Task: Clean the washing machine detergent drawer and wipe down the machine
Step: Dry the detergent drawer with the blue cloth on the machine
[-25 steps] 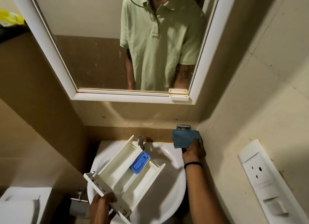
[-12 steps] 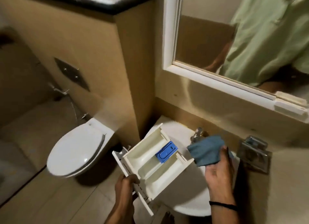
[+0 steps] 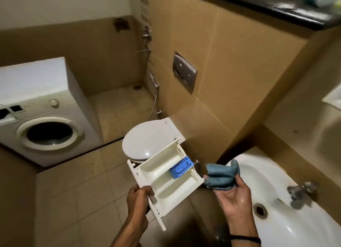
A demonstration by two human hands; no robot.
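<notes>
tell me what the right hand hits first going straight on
The right hand, blue cloth leading, likely meets the tiled wall beside the sink; the drawer sits left of that line, depth unclear.

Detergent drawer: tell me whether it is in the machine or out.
Out. The left hand grips the detergent drawer in mid-air beside the sink, apart from the washing machine; the right hand holds a blue cloth.

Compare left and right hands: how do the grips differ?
The left hand grips the white detergent drawer by its front end; the right hand holds a folded blue cloth. Left hand shows its back, fingers curled; right hand is palm up. Right wrist wears a black band; left wrist is bare. Both hands are full.
</notes>
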